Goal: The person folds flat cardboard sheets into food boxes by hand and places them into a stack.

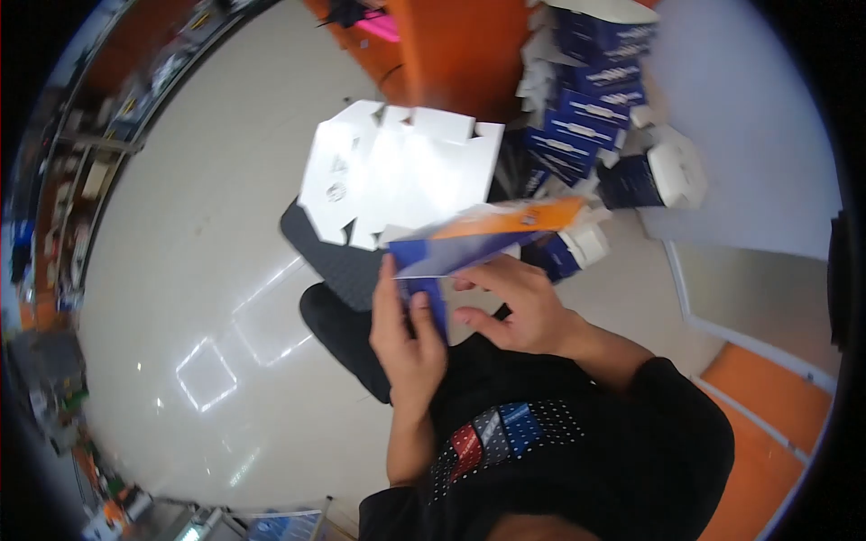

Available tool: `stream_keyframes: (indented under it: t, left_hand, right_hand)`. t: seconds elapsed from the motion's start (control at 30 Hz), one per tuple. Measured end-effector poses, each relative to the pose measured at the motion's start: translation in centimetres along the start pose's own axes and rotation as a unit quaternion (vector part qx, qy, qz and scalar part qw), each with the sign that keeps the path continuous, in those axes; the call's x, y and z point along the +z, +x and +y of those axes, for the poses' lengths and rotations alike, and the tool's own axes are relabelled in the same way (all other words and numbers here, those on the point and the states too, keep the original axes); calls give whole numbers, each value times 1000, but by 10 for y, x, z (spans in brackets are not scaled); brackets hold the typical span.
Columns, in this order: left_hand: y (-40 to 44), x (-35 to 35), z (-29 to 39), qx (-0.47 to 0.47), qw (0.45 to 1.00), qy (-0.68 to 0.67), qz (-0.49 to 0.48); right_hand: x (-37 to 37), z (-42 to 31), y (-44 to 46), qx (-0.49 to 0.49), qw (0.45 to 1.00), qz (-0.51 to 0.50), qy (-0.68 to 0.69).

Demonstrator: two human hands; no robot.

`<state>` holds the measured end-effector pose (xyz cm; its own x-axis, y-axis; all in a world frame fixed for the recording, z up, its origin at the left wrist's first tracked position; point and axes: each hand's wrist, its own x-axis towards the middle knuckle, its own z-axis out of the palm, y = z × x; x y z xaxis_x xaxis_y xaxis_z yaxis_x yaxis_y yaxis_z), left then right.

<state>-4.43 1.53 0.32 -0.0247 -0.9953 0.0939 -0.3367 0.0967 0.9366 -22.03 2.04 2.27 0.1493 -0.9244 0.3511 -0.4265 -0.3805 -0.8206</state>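
Note:
My left hand (408, 338) is closed around the lower left end of a partly folded cardboard carton (492, 233), blue and orange on its printed side. A narrow blue flap (426, 296) sits between the thumb and fingers. My right hand (523, 307) is just below the carton's lower edge, thumb and fingers apart; whether its fingertips touch the carton I cannot tell. Beyond the carton, a flat white die-cut carton blank (406, 171) lies over my legs, its plain side up.
Several blue-and-white cartons (582, 126) are piled at the upper right against an orange panel (465, 54). Two more folded cartons, one with a white end (677, 171), lie nearby. A pale surface (731, 135) stands at right. Cluttered shelves (68, 198) line the far left.

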Motion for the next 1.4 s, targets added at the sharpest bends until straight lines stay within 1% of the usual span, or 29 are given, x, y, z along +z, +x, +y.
stream_keyframes:
  t: [0.07,0.1,0.17,0.2,0.23,0.27,0.3,0.33,0.37,0.4,0.43,0.47,0.53,0.63,0.67,0.77,0.87,0.9,0.97,1.0,1.03,1.1,1.13,1.17,1.2,1.23,1.27,1.33,1.4]
  left_hand:
    - [0,11,6,-49,988,-143,22]
    - [2,17,1,10,996,-86,-5]
    - [1,29,2,136,988,2,-66]
    - [4,35,5,199,975,47,-91]
    - [8,40,6,199,971,-3,-134]
    - [10,44,0,176,970,-37,-161]
    - [14,49,-9,166,975,24,-143]
    - [19,53,-23,158,976,88,-123]
    - [24,57,-41,163,972,138,-93]
    - [29,58,-60,161,965,192,-74]
    - [33,58,-75,155,953,248,-76]
    - [34,57,-87,147,938,304,-80]
    - [37,56,-99,144,921,348,-100]
    - [36,53,-120,129,899,398,-128]
    - [35,52,-126,123,893,411,-138]
    - [30,44,-138,161,874,442,-121]
    - [27,25,-149,121,903,393,-121]
    - [30,20,-146,95,910,388,-111]
    - [35,8,-151,90,919,377,-68]
    - [37,2,-155,89,923,373,-42]
    - [37,-2,-159,96,917,386,10]
    - [40,-11,-162,108,900,409,110]
    - [39,-15,-163,9,931,341,129]
    - [39,-21,-164,-87,949,264,149]
    - [41,-30,-166,-183,953,181,162]
    - [44,-41,-171,-224,951,138,161]
    - [44,-44,-179,-243,948,119,167]
    - [44,-48,-184,-277,941,78,176]
    - [44,-50,-189,-257,941,92,200]
  right_hand:
    - [-5,-2,-8,76,992,-21,100]
    - [-8,-4,-11,74,994,-1,82]
    - [-3,0,-18,130,983,77,107]
    - [0,6,-20,185,962,138,148]
    - [-11,11,-25,175,973,148,40]
    - [-26,16,-27,212,963,154,-52]
    - [-27,40,-38,229,944,237,-21]
    - [-43,50,-38,244,936,252,-43]
    - [-53,55,-36,222,921,320,30]
    - [-69,70,-43,220,924,307,-50]
    - [-88,89,-57,218,922,292,-130]
    - [-103,107,-73,263,910,252,-200]
    - [-126,138,-98,343,862,169,-334]
    - [-131,160,-111,436,806,100,-388]
    - [-131,177,-124,449,795,85,-399]
    - [-124,234,-168,480,765,43,-427]
    - [-110,269,-201,422,784,85,-447]
    - [-106,270,-194,413,800,115,-420]
    - [-102,266,-176,427,836,130,-320]
    - [-98,264,-163,429,852,136,-265]
    - [-90,257,-147,413,863,143,-254]
    - [-73,240,-114,358,900,178,-176]
    - [-63,233,-98,329,914,194,-136]
    - [-52,225,-81,314,923,196,-105]
    - [-39,211,-58,308,930,183,-82]
    - [-25,195,-36,302,936,171,-62]
    - [-12,190,-20,288,943,162,-40]
    - [9,196,1,186,959,108,-186]
    - [34,202,19,215,966,87,-116]
